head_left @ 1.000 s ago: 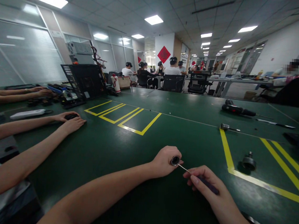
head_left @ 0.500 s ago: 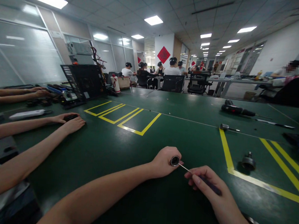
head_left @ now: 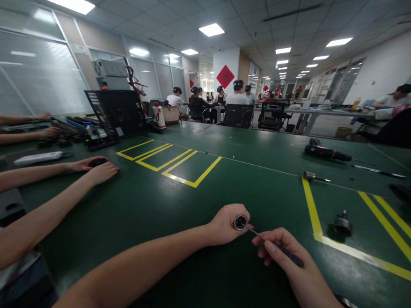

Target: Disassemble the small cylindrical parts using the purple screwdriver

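Observation:
My left hand (head_left: 227, 223) rests on the green table (head_left: 173, 217) as a fist around a small round black part (head_left: 240, 222) with a silvery rim facing right. My right hand (head_left: 284, 255) pinches a thin screwdriver (head_left: 278, 246) with a dark handle. Its metal tip points left and touches the face of the round part. Both hands lie low near the table's front middle.
A round black fitting (head_left: 342, 224) sits by the yellow tape lines at right. A black power tool (head_left: 323, 151) and a small bit (head_left: 311, 176) lie further back. Another person's arms (head_left: 48, 194) stretch in from the left. An open computer case (head_left: 115, 112) stands at back left.
My hands have stayed almost still. The far person's hands at the left edge have shifted slightly.

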Tool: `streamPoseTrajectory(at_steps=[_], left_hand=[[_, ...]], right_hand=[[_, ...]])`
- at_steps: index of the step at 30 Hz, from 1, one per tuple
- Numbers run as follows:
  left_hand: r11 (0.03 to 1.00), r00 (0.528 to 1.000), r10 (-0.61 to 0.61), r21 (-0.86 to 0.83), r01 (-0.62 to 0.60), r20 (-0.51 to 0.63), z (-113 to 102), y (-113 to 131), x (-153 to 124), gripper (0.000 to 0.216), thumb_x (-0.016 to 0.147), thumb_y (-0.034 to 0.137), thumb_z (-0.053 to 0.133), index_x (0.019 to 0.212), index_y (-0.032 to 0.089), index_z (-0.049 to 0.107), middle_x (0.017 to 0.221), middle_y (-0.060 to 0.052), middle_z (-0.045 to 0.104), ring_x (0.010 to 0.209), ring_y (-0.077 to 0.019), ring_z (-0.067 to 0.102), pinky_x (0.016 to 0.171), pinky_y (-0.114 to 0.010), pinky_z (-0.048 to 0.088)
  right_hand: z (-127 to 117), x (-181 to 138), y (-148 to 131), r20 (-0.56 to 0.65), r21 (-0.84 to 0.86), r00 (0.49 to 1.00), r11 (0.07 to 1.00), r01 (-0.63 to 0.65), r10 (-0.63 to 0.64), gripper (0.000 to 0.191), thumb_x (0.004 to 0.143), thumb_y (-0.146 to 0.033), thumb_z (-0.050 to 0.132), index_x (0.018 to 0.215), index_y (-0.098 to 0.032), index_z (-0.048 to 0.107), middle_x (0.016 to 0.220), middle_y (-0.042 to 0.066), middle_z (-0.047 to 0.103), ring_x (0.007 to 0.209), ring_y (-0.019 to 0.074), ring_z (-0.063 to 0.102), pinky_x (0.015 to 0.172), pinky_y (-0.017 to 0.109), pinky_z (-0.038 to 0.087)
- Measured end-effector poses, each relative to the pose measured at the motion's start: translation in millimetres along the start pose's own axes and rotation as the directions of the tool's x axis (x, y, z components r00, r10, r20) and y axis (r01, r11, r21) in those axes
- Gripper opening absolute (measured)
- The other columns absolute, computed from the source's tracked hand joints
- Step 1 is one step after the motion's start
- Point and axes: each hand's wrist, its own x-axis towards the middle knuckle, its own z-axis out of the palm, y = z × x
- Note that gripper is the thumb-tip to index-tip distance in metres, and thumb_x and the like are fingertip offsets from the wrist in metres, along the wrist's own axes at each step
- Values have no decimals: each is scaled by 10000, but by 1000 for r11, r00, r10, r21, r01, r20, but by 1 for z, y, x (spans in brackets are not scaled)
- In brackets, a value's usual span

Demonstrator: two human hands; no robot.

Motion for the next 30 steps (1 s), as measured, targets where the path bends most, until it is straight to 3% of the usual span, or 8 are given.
streamPoseTrajectory(at_steps=[7,15,25,30], left_hand=[[981,1000,6,194,-6,2,2,-5,-1,151,793,246,607,701,158,525,694,17,513,651,-115,483,667,-252,386],[1000,1000,-11,-19,11,-24,2,-1,0,221,779,296,630,672,147,506,668,19,489,607,-96,457,591,-216,387],[992,999,-41,119,37,30,1,-1,1,166,781,245,627,692,154,520,681,22,498,631,-106,467,631,-240,395],[999,999,-24,27,23,35,0,0,2,192,782,258,629,677,149,511,680,16,502,631,-103,473,613,-228,398]], right_hand=[[1,-1,-11,-1,-149,999,988,32,-32,255,837,-447,542,851,-219,654,857,47,666,782,204,604,710,345,466],[0,-1,-4,9,-87,998,995,57,-56,243,844,-434,540,876,-217,643,913,57,670,771,193,598,686,335,477],[1,0,-11,-15,-128,998,990,51,-53,272,816,-467,556,827,-216,659,848,54,679,759,205,614,685,343,483],[0,1,-6,-5,-61,999,997,45,-45,231,828,-425,567,834,-211,657,882,54,682,755,192,609,667,329,489]])
